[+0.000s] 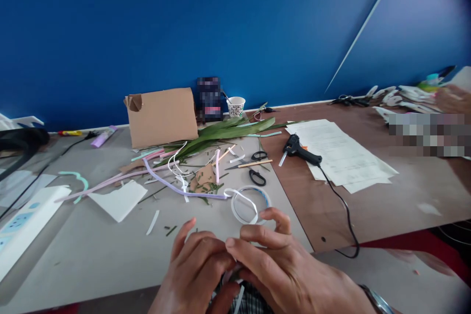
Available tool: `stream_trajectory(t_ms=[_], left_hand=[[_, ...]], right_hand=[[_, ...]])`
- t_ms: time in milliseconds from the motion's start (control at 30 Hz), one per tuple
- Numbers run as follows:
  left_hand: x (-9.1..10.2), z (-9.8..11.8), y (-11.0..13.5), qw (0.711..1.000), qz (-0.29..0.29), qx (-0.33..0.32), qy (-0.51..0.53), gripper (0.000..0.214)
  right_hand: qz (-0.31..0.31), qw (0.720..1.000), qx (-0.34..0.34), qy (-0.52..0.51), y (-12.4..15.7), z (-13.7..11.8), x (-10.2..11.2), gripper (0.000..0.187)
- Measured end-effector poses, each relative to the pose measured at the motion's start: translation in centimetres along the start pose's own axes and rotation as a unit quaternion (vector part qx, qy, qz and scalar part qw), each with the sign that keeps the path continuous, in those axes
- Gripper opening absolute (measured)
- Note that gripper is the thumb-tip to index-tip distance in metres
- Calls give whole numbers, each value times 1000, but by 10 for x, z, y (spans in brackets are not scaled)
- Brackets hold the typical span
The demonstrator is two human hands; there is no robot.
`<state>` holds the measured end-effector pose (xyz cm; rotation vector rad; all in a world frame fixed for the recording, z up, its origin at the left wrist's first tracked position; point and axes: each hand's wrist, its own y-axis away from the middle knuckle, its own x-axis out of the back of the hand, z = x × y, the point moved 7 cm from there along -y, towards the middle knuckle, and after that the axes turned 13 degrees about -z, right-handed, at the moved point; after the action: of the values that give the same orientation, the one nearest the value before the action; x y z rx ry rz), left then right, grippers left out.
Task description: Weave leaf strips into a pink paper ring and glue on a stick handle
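Note:
My left hand (195, 267) and my right hand (283, 262) meet at the table's front edge, above a checked cloth. Both are closed, fingertips pinched together around a small thing that they mostly cover. A narrow white strip (240, 300) hangs down below the fingers. Just beyond my right hand lies a roll of tape (234, 212) with a loose white end looped over it. Past the roll are black-handled scissors (257, 177) and a thin wooden stick (255, 163). Short green cuttings (171, 230) and a white paper scrap (152, 222) are scattered ahead of my left hand.
Long green leaves (235, 130) lie before a cardboard box (162, 117) and a paper cup (236, 106). A corded glue gun (301, 149) rests by printed sheets (342, 152) at right. At left are a white power strip (33, 221) and a purple strip (165, 187).

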<state>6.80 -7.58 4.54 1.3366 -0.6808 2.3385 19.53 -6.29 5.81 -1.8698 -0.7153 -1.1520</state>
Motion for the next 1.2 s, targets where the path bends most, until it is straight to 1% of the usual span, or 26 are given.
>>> stream_trajectory(t_ms=[67,200,300,333,400,500,600,733,833,900,1000,1100,1200], left_hand=[[-3,1,1,1000,5,0,-2,23],[-7,-1,0,999,-12,31,3,19],[-8,-4,-3,999,-33,42,1,16],[-7,-5,-3,999,-28,41,0,16],[-2,-8,-2,999,-1,45,6,18],[4,-18,3,996,47,70,28,20],[3,-24,7,996,39,74,24,25],[-2,-32,9,996,15,82,23,27],[-3,-36,10,994,26,101,46,26],[-3,-38,10,992,35,109,55,30],[-4,-38,8,994,30,98,45,36],[-6,-35,6,997,31,69,31,32],[-8,-37,6,995,39,80,35,24]], right_hand=[[-2,1000,-2,-12,1,-5,2,31],[10,998,-59,-15,5,-7,-1,28],[47,997,-61,-18,7,-6,-6,25],[66,995,-68,-13,7,-4,-6,23],[105,992,-73,4,6,1,-6,20],[144,988,-56,6,2,5,-3,20],[159,985,-66,1,-2,8,-3,23],[165,984,-72,-6,-4,7,-7,25],[167,983,-71,-12,-5,8,-10,23],[166,983,-71,-14,-5,9,-12,22],[157,985,-65,-16,-6,9,-14,20],[152,986,-61,-14,-6,7,-15,19],[148,986,-74,-4,-4,6,-16,20]])
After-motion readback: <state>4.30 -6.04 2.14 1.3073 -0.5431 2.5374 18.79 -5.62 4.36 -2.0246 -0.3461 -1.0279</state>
